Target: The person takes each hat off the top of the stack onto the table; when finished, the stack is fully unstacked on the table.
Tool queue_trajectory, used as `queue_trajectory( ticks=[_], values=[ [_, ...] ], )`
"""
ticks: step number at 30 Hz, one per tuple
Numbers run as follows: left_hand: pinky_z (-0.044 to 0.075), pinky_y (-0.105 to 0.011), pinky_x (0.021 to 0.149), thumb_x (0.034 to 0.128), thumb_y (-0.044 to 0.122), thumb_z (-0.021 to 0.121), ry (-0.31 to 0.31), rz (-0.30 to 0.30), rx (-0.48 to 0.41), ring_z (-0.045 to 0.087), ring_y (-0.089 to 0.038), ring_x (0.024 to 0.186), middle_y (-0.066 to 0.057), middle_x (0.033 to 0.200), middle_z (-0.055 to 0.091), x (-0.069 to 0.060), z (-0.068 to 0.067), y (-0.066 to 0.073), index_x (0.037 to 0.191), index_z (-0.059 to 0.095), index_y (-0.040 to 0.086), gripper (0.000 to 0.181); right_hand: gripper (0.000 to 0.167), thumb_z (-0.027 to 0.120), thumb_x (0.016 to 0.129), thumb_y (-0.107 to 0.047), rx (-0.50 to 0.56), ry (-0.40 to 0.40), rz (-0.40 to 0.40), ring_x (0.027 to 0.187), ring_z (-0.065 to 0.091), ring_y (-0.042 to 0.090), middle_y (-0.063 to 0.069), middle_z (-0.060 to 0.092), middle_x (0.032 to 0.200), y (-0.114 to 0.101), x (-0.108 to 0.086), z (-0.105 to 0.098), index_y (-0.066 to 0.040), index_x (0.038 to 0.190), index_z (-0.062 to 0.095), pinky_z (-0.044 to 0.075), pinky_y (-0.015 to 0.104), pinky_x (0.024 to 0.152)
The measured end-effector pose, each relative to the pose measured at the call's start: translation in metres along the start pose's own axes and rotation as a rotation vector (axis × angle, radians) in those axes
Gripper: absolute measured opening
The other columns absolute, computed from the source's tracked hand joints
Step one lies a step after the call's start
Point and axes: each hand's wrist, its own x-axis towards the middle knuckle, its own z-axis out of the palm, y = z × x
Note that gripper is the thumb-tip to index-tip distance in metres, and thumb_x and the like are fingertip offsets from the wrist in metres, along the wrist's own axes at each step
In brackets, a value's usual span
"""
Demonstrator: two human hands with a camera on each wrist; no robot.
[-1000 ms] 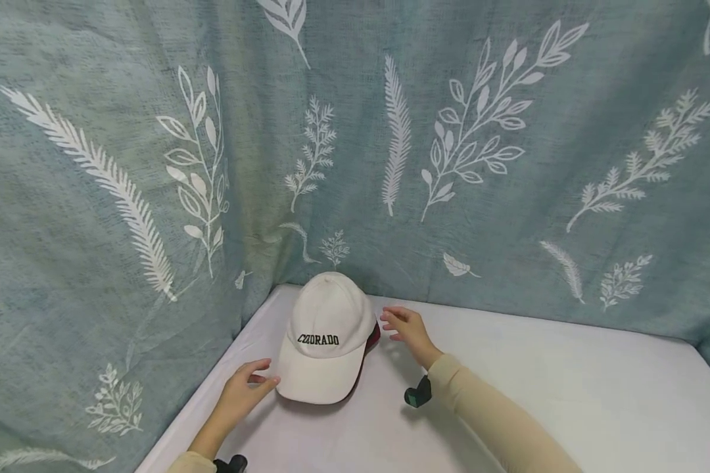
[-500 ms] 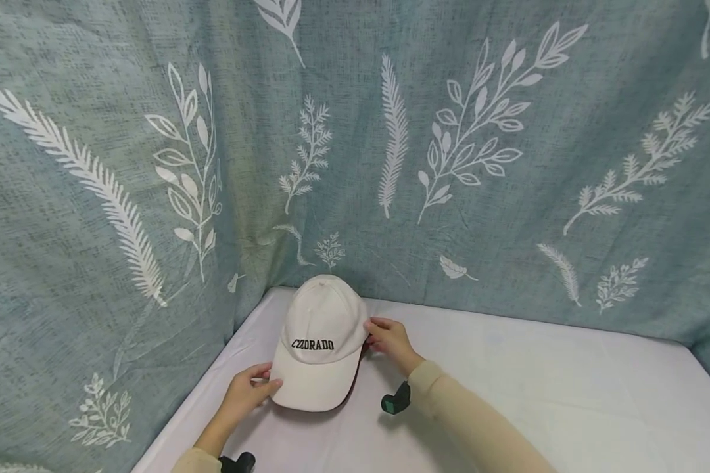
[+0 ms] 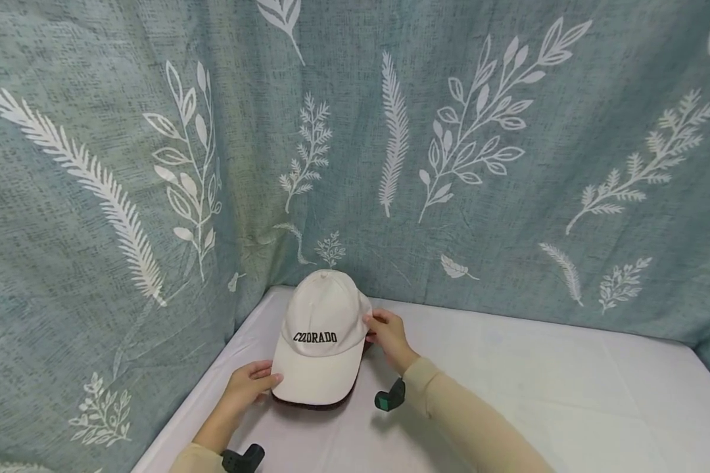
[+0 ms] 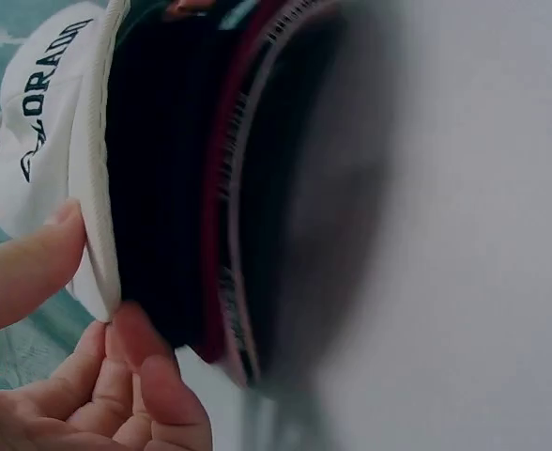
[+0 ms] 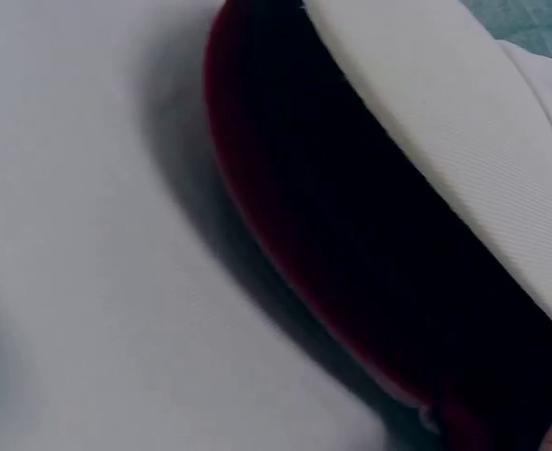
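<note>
A white baseball cap [image 3: 316, 322] lettered COLORADO sits on top of dark headwear near the table's far left corner. My left hand [image 3: 245, 387] pinches the left edge of its brim, thumb above and fingers below, as the left wrist view shows. At the cap's rear right side, my right hand [image 3: 390, 335] grips the edge with thumb and fingers. Under the white brim a dark brim with a dark red edge [image 5: 290, 272] shows across a gap. A band with small lettering [image 4: 231, 178] lies below that in the left wrist view. Most of the lower headwear is hidden.
A white cloth covers the table [image 3: 538, 381]. Blue-green curtains [image 3: 355, 164] with white leaf prints hang along the back and left sides, close behind the cap. Black wrist devices [image 3: 390, 395] hang below both forearms.
Both hands have come in from beside the white cap and taken hold of it. The cap has risen slightly, so more of the dark brim shows below its front edge.
</note>
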Motion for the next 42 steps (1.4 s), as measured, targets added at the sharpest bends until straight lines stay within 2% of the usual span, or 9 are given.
queue_trajectory(
  ticks=[7,12,15,18,27,31,34,38,42],
  values=[
    [0.045,-0.028,0.064,0.0844,0.013,0.064,0.033,0.018,-0.090,0.054,-0.009,0.075,-0.006,0.097,0.063,-0.005,0.004,0.024,0.120,0.050,-0.008,0.044,0.024,0.061,0.089,-0.010,0.071,-0.007,-0.049,0.073,0.058,0.012,0.003,0.057,0.086,-0.031,-0.003,-0.009,0.007,0.106,0.058,0.052,0.032,0.070],
    [0.045,-0.025,0.064,0.0850,0.012,0.064,0.049,0.062,-0.178,0.055,-0.009,0.072,0.000,0.089,0.062,-0.012,0.023,0.052,0.116,0.051,-0.007,0.038,0.020,0.060,0.089,-0.007,0.088,0.000,-0.081,0.075,0.059,0.012,0.004,0.059,0.087,-0.059,-0.004,-0.034,0.005,0.104,0.058,0.051,0.027,0.066],
    [0.045,-0.025,0.061,0.0845,0.010,0.064,0.019,0.096,-0.239,0.055,-0.009,0.069,0.001,0.085,0.062,-0.017,0.050,0.069,0.114,0.052,-0.007,0.036,0.017,0.059,0.090,-0.008,0.084,0.026,-0.088,0.075,0.059,0.011,0.002,0.059,0.087,-0.074,-0.010,-0.066,0.003,0.103,0.057,0.051,0.026,0.066],
    [0.045,-0.025,0.059,0.0839,0.010,0.065,-0.038,0.128,-0.282,0.056,-0.009,0.068,0.002,0.082,0.062,-0.022,0.082,0.081,0.111,0.053,-0.007,0.034,0.015,0.058,0.091,-0.011,0.058,0.061,-0.093,0.076,0.058,0.010,0.001,0.058,0.088,-0.086,-0.022,-0.104,-0.001,0.102,0.057,0.051,0.025,0.067],
    [0.044,-0.024,0.055,0.0826,0.009,0.065,-0.217,0.187,-0.305,0.058,-0.010,0.064,-0.001,0.078,0.064,-0.033,0.190,0.097,0.102,0.055,-0.007,0.027,0.005,0.059,0.090,-0.016,-0.012,0.207,-0.105,0.076,0.056,0.007,-0.006,0.059,0.083,-0.097,-0.053,-0.213,-0.012,0.094,0.058,0.049,0.021,0.067],
    [0.044,-0.026,0.057,0.0824,0.010,0.065,-0.281,0.160,-0.293,0.059,-0.011,0.065,-0.001,0.078,0.065,-0.035,0.229,0.099,0.102,0.057,-0.005,0.026,0.010,0.060,0.090,-0.018,-0.074,0.260,-0.086,0.076,0.057,0.005,-0.008,0.059,0.082,-0.096,-0.064,-0.251,-0.011,0.097,0.058,0.050,0.021,0.068],
    [0.045,-0.026,0.058,0.0815,0.009,0.066,-0.325,0.129,-0.256,0.061,-0.012,0.067,-0.002,0.079,0.065,-0.034,0.254,0.099,0.101,0.058,-0.003,0.025,0.021,0.058,0.091,-0.021,-0.140,0.296,-0.041,0.077,0.057,0.004,-0.008,0.057,0.085,-0.091,-0.075,-0.276,-0.006,0.105,0.056,0.050,0.020,0.069],
    [0.044,-0.025,0.058,0.0808,0.009,0.066,-0.361,0.084,-0.188,0.061,-0.012,0.067,-0.003,0.079,0.065,-0.033,0.281,0.098,0.098,0.059,0.000,0.021,0.034,0.056,0.093,-0.024,-0.214,0.321,0.022,0.079,0.056,0.002,-0.008,0.055,0.088,-0.080,-0.085,-0.305,0.002,0.116,0.051,0.050,0.021,0.072],
    [0.043,-0.024,0.056,0.0797,0.008,0.068,-0.376,0.055,-0.139,0.061,-0.011,0.063,-0.003,0.075,0.065,-0.034,0.304,0.096,0.093,0.060,0.001,0.016,0.037,0.056,0.093,-0.023,-0.237,0.346,0.066,0.078,0.055,0.002,-0.008,0.055,0.087,-0.068,-0.091,-0.328,0.004,0.117,0.050,0.050,0.023,0.073]
  ],
)
